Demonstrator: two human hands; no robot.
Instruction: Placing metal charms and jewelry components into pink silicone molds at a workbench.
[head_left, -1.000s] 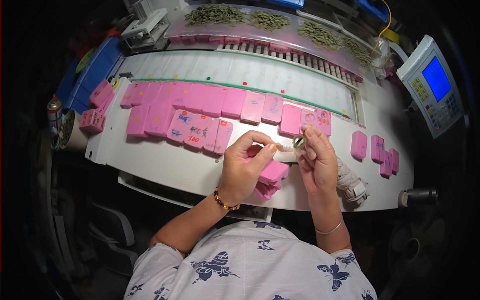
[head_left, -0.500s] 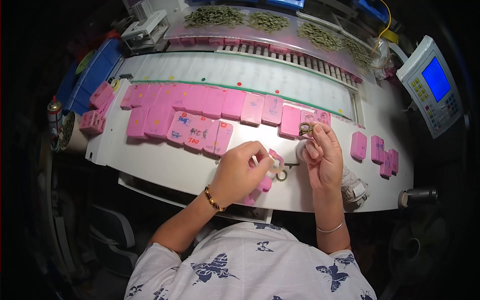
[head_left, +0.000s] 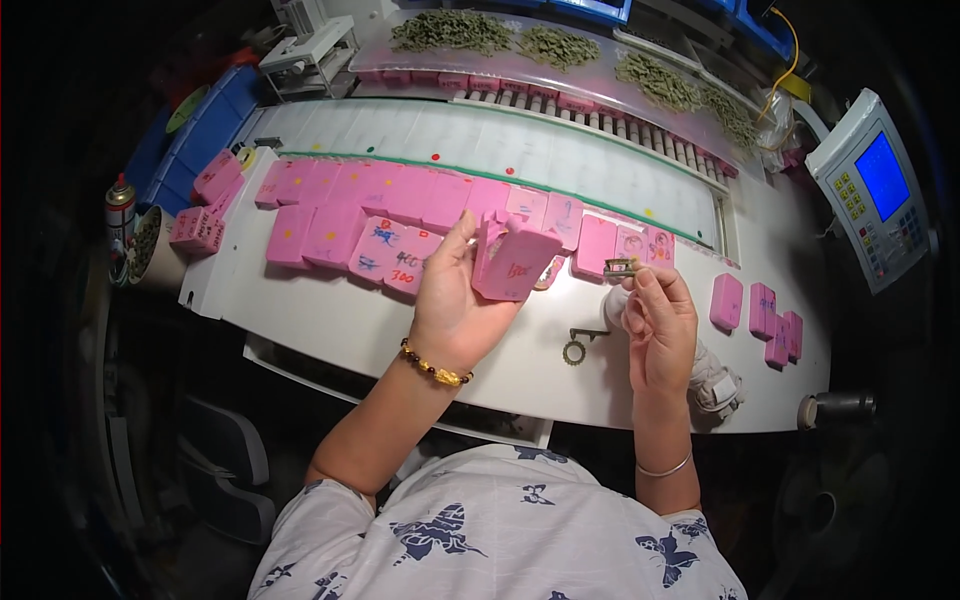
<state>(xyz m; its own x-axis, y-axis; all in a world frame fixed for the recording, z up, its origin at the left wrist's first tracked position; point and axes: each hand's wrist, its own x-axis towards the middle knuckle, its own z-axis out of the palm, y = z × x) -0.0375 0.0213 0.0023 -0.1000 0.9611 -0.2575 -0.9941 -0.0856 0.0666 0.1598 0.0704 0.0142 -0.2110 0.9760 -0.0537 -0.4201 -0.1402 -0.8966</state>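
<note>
My left hand is raised over the table, palm up. It holds a pink rubber-looking mould with its fingers behind it; ragged pink flaps stick up at its top. My right hand pinches a small dark-green wax-like piece between thumb and fingertips, just in front of the row of moulds. Between the hands, a key-shaped green piece with a toothed ring lies on the white table. Behind the held mould, a pale piece shows only in part.
Rows of pink moulds stand along the far side. More pink blocks lie at right, by a control panel with a blue screen. A crumpled pale cloth is beside my right wrist. Heaps of green pieces lie on a clear shelf.
My left hand has turned palm up and lifted the pink mould from the table. The green piece in my right hand has turned from ring-on to edge-on. The view has shifted slightly.
</note>
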